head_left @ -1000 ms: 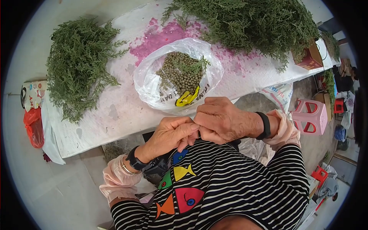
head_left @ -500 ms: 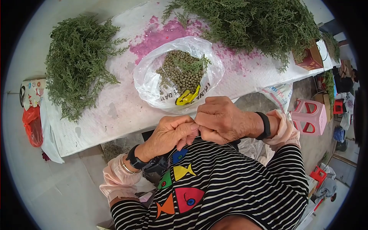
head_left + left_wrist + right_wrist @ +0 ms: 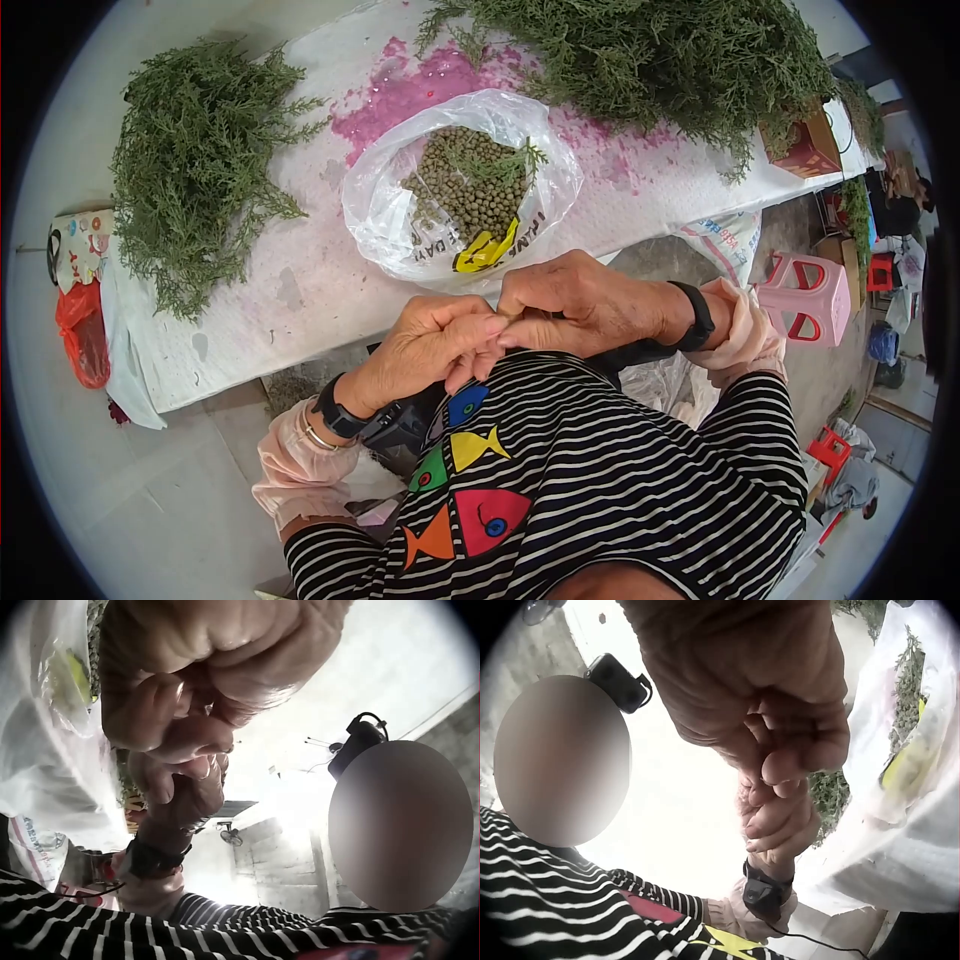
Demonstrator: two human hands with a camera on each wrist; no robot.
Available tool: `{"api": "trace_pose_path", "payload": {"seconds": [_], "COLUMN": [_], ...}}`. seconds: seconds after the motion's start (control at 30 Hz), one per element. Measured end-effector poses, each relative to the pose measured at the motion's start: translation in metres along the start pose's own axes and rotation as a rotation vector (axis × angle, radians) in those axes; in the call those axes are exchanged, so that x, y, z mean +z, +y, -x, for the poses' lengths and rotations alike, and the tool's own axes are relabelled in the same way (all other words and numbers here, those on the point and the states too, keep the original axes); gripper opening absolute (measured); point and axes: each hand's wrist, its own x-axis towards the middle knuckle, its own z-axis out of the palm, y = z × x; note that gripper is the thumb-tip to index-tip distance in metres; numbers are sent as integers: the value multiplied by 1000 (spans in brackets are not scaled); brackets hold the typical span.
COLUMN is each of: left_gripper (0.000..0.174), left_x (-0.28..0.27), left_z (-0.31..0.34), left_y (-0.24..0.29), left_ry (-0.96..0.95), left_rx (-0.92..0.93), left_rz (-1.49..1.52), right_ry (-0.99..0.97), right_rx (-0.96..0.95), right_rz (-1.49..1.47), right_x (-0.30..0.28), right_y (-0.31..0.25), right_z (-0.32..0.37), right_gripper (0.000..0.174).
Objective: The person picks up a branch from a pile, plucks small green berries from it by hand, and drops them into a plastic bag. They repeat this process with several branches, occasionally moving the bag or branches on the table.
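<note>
Sm. round pellets [image 3: 475,205] in clear plastic bag [image 3: 372,215] on table [image 3: 250,335], just beyond the fingers; L hand [image 3: 435,345] & R hand [image 3: 590,305] meet at the tips, fingers curled, can't tell if anything's pinched btwn; green sprigs [image 3: 200,170] farther out

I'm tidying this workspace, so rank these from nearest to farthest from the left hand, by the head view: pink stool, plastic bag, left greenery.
1. Plastic bag: just beyond the left hand, on the table.
2. Left greenery: farther out, on the table's left side.
3. Pink stool: farthest, off to the right beside the table.
</note>
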Motion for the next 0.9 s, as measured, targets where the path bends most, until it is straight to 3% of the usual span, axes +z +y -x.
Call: {"api": "trace_pose_path", "payload": {"seconds": [0.1,0.2,0.23,0.33,0.43,0.5,0.6,0.7,0.73,0.83,0.87,0.9], "left_gripper": [28,26,27,29,28,26,23,15,15,9,9,10], "left_x": [-2,-2,-1,1,0,0,1,0,-1,-1,-1,-1], "left_z": [-2,2,4,10,12,13,11,3,3,1,0,-1], "left_y": [-1,-4,-6,-11,-17,-16,-16,-22,-22,-14,-13,-13], "left_ry": [-30,-100,-128,-182,-283,-236,-136,-59,-55,31,31,142], "left_rx": [-22,-97,-130,-204,-258,-282,-328,538,528,833,838,711], "left_rz": [23,106,116,135,135,151,188,-598,-592,-1023,-1029,-793], "right_ry": [24,-212,-211,-351,-342,-341,-290,-273,-261,-162,-108,-111], "right_rx": [-65,170,172,417,295,235,655,654,654,606,576,570], "right_rz": [91,-255,-257,-617,-554,-525,-961,-1061,-1112,-1157,-1170,-1160], "right_x": [-1,-5,-4,3,18,20,15,11,11,11,9,9], "right_y": [5,1,0,-2,6,9,8,9,10,10,9,8], "right_z": [0,1,2,7,13,14,10,10,11,13,12,11], "right_gripper": [21,20,20,19,18,18,17,16,15,14,14,14]}}
